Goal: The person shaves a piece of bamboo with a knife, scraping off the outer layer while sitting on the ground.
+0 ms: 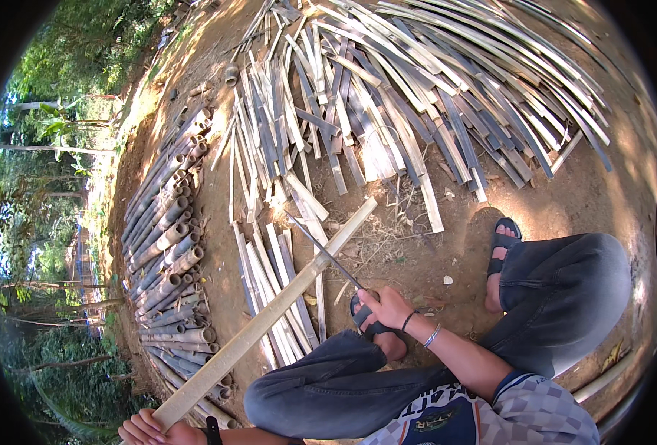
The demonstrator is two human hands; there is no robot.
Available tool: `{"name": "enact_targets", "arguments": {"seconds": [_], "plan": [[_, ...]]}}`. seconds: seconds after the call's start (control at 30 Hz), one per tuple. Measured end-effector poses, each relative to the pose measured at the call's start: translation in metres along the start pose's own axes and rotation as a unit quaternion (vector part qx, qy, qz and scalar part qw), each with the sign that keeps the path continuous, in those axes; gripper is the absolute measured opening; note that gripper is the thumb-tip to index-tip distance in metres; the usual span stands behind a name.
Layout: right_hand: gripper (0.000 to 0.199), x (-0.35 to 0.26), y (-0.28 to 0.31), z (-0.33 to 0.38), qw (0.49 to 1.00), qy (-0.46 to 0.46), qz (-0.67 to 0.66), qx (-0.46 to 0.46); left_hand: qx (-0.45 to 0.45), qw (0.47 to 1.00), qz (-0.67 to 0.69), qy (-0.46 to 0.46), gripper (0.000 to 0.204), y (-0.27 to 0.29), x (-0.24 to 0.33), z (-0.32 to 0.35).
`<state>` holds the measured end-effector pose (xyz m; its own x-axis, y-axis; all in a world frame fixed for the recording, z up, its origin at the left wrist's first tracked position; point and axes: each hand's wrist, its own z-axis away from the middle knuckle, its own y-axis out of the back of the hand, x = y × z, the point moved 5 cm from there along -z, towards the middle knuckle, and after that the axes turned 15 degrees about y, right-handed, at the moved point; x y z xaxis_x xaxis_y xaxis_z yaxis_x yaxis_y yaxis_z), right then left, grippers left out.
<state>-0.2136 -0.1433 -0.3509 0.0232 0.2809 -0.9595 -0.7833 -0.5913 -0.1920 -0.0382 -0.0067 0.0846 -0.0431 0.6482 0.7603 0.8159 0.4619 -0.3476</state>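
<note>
A long, pale split-bamboo strip (261,319) runs slantwise from the lower left toward the middle. My left hand (161,429) is closed around its near end at the lower left. In my right hand (385,307), in front of my bent leg, is a knife with a long thin dark blade (341,268); the fingers wrap round its handle and hide it. The blade crosses the strip near its far end, pointing up and left. Whether the edge is biting into the bamboo cannot be made out.
Several finished-looking bamboo slats (273,274) lie beyond the strip. A broad heap of long slats (417,81) spreads over the earth farther off. Round bamboo poles (169,237) are stacked at the left, beside greenery. My sandalled feet (503,245) rest on the ground, knees bent.
</note>
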Motion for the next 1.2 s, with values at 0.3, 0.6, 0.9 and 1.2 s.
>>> {"name": "enact_targets", "arguments": {"seconds": [0.3, 0.6, 0.9, 1.2], "plan": [[0.051, -0.013, 0.013, -0.001, 0.997, 0.034, 0.063, -0.01, 0.023, 0.996, -0.088, -0.005, 0.058, 0.006, 0.009, 0.0], [0.056, 0.011, 0.008, -0.004, 0.998, 0.058, 0.013, 0.01, 0.031, 0.996, -0.086, -0.007, 0.06, 0.006, 0.008, -0.001], [0.052, -0.001, 0.005, 0.001, 0.992, 0.11, 0.04, -0.051, 0.043, 0.994, -0.099, -0.002, 0.06, 0.017, 0.008, -0.005], [0.051, 0.003, 0.01, -0.001, 0.997, 0.078, 0.025, -0.005, 0.041, 0.993, -0.108, -0.004, 0.06, 0.012, 0.009, -0.005]]}}
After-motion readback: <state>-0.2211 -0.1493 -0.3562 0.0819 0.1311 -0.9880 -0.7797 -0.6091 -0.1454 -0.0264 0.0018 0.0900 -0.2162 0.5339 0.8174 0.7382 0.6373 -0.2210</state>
